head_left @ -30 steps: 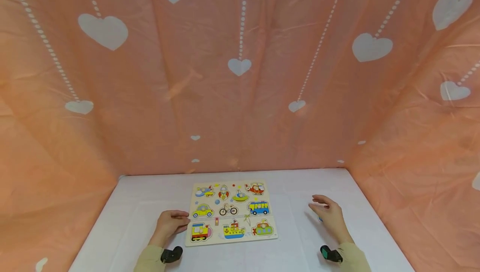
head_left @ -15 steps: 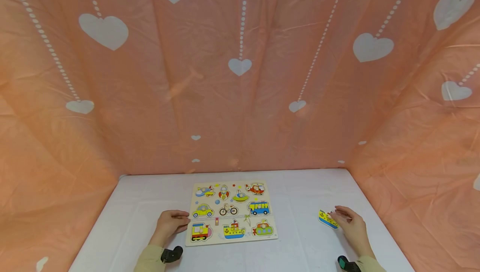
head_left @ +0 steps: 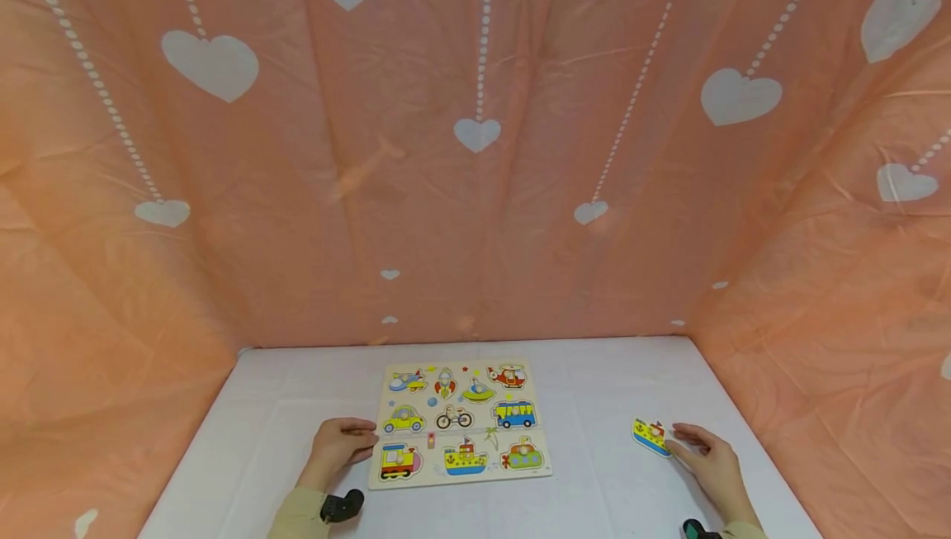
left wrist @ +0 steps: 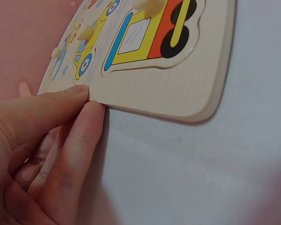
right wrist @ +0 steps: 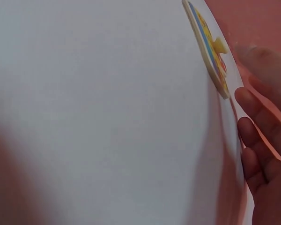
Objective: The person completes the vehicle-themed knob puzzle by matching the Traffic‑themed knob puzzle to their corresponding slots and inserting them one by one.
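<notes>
Flat on the white table lies a wooden puzzle board (head_left: 438,479) with vehicle pictures, several of them with knobs. My left hand (head_left: 340,444) pinches its left edge, thumb (left wrist: 61,105) at the top face and index finger (left wrist: 82,136) against the side, near the train piece (left wrist: 145,42). To the right, away from the board, a yellow and blue boat puzzle piece (head_left: 650,437) lies with its knob (right wrist: 220,46) up. My right hand (head_left: 709,460) is just right of it, fingers loosely bent and holding nothing; the fingertips show apart from the piece in the right wrist view.
White cloth (head_left: 587,481) covers the table. A pink-orange curtain (head_left: 475,234) with white hearts stands behind the table and along both sides. A black wrist camera (head_left: 342,506) is strapped to the left wrist.
My right hand has moved right and toward me, uncovering the boat piece it hid a second ago. My left hand and the board stay in place.
</notes>
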Demonstrator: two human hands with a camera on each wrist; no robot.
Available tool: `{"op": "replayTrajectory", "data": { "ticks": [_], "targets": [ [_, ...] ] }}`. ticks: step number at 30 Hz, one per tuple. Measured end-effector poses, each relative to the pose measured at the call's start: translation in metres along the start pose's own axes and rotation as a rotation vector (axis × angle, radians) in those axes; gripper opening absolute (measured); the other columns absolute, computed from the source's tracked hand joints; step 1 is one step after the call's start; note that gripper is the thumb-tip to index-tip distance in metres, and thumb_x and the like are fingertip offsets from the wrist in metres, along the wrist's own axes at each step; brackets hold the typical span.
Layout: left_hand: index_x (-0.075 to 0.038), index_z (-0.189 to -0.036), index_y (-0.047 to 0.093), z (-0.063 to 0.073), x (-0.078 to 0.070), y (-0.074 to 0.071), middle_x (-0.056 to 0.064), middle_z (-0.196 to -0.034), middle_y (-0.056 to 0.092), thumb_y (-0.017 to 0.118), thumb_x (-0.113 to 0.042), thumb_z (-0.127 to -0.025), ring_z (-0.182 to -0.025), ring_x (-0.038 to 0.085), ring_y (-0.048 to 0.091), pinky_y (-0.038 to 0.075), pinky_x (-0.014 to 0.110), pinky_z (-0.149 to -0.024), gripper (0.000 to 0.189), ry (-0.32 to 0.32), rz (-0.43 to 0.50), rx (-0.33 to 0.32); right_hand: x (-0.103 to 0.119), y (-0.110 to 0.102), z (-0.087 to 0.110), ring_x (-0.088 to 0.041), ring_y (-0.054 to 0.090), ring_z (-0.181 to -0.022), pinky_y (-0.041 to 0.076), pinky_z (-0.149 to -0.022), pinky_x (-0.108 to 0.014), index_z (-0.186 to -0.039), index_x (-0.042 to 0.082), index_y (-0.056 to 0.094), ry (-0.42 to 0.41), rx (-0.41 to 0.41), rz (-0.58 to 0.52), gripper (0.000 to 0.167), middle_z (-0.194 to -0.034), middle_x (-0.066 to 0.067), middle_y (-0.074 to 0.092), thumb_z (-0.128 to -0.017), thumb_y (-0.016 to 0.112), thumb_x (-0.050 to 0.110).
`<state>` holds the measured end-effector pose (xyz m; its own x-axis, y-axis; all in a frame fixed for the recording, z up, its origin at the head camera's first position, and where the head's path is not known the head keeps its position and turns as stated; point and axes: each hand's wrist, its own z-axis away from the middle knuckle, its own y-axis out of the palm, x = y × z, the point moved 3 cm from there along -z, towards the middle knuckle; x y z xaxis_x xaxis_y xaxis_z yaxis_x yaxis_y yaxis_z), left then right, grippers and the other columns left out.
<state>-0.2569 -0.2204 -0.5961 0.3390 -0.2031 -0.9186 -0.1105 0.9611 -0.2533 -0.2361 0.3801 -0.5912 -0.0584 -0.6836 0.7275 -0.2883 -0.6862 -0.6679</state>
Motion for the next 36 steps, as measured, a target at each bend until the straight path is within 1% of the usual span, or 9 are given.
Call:
{"op": "replayTrajectory", "data": {
  "ticks": [4, 8, 11, 15, 22, 26, 31, 34, 36],
  "targets": [
    [0.011, -0.104, 0.065, 0.0, 0.0, 0.0, 0.01, -0.081, 0.065, 0.068, 0.005, -0.082, -0.069, 0.017, 0.065, 0.058, 0.03, -0.064, 0.022, 0.0, 0.003, -0.004, -0.001, 0.004, -0.002, 0.004, 0.053, -0.091, 0.04, -0.078, -0.015, -0.11, 0.004, 0.07, -0.015, 0.023, -0.002, 0.041, -0.099, -0.007, 0.071, -0.079, 0.079, 0.029],
    [0.011, -0.103, 0.065, 0.001, 0.001, -0.001, 0.01, -0.081, 0.065, 0.069, 0.005, -0.082, -0.068, 0.017, 0.065, 0.058, 0.03, -0.064, 0.022, 0.001, -0.001, -0.006, 0.0, 0.008, -0.004, -0.009, 0.056, -0.099, 0.04, -0.083, -0.016, -0.112, 0.004, 0.069, 0.009, 0.069, -0.013, 0.042, -0.104, -0.009, 0.07, -0.08, 0.079, 0.029],
    [0.011, -0.104, 0.065, 0.001, 0.001, -0.001, 0.01, -0.081, 0.065, 0.069, 0.005, -0.082, -0.069, 0.017, 0.065, 0.058, 0.03, -0.064, 0.023, 0.002, -0.003, -0.003, 0.002, 0.011, -0.006, -0.02, 0.055, -0.107, 0.042, -0.089, -0.026, -0.113, 0.004, 0.069, 0.032, 0.098, -0.021, 0.041, -0.109, -0.01, 0.068, -0.081, 0.077, 0.029],
    [0.011, -0.105, 0.065, 0.001, 0.002, 0.0, 0.01, -0.082, 0.065, 0.069, 0.004, -0.083, -0.069, 0.017, 0.065, 0.058, 0.031, -0.065, 0.023, 0.006, -0.002, -0.001, 0.002, 0.016, -0.009, -0.028, 0.054, -0.11, 0.042, -0.094, -0.04, -0.112, 0.003, 0.069, 0.038, 0.101, -0.032, 0.038, -0.109, -0.012, 0.068, -0.081, 0.077, 0.024],
    [0.01, -0.104, 0.065, 0.001, 0.002, 0.0, 0.01, -0.081, 0.065, 0.069, 0.004, -0.082, -0.069, 0.017, 0.065, 0.058, 0.03, -0.064, 0.023, 0.004, -0.006, -0.01, 0.006, 0.019, -0.01, -0.039, 0.053, -0.113, 0.041, -0.096, -0.051, -0.11, -0.002, 0.068, 0.042, 0.115, -0.046, 0.036, -0.111, -0.019, 0.065, -0.081, 0.076, 0.017],
    [0.01, -0.104, 0.065, 0.001, 0.002, 0.0, 0.01, -0.081, 0.065, 0.069, 0.004, -0.082, -0.069, 0.017, 0.065, 0.058, 0.03, -0.064, 0.023, 0.002, -0.003, -0.012, 0.007, 0.019, -0.01, -0.04, 0.053, -0.113, 0.041, -0.095, -0.053, -0.11, -0.003, 0.067, 0.046, 0.122, -0.04, 0.034, -0.11, -0.02, 0.066, -0.082, 0.075, 0.015],
    [0.011, -0.104, 0.065, 0.0, 0.001, 0.0, 0.01, -0.082, 0.065, 0.068, 0.004, -0.083, -0.069, 0.017, 0.065, 0.058, 0.03, -0.064, 0.023, 0.0, 0.006, -0.006, 0.007, 0.019, -0.011, -0.039, 0.054, -0.109, 0.041, -0.094, -0.053, -0.109, -0.003, 0.068, 0.052, 0.118, -0.028, 0.032, -0.104, -0.016, 0.068, -0.082, 0.075, 0.012],
    [0.011, -0.104, 0.065, 0.0, 0.001, 0.0, 0.01, -0.082, 0.065, 0.068, 0.004, -0.083, -0.069, 0.017, 0.065, 0.058, 0.031, -0.064, 0.022, 0.003, 0.007, -0.002, 0.006, 0.02, -0.013, -0.034, 0.058, -0.101, 0.044, -0.09, -0.05, -0.107, -0.002, 0.069, 0.063, 0.113, -0.023, 0.029, -0.097, -0.012, 0.069, -0.081, 0.075, 0.011],
    [0.011, -0.104, 0.065, 0.0, 0.001, 0.0, 0.01, -0.082, 0.065, 0.068, 0.004, -0.083, -0.069, 0.017, 0.065, 0.058, 0.03, -0.064, 0.022, 0.005, 0.005, -0.001, 0.006, 0.02, -0.014, -0.027, 0.06, -0.093, 0.047, -0.085, -0.045, -0.106, -0.002, 0.07, 0.071, 0.115, -0.014, 0.028, -0.092, -0.008, 0.069, -0.081, 0.075, 0.01]
  ]
}}
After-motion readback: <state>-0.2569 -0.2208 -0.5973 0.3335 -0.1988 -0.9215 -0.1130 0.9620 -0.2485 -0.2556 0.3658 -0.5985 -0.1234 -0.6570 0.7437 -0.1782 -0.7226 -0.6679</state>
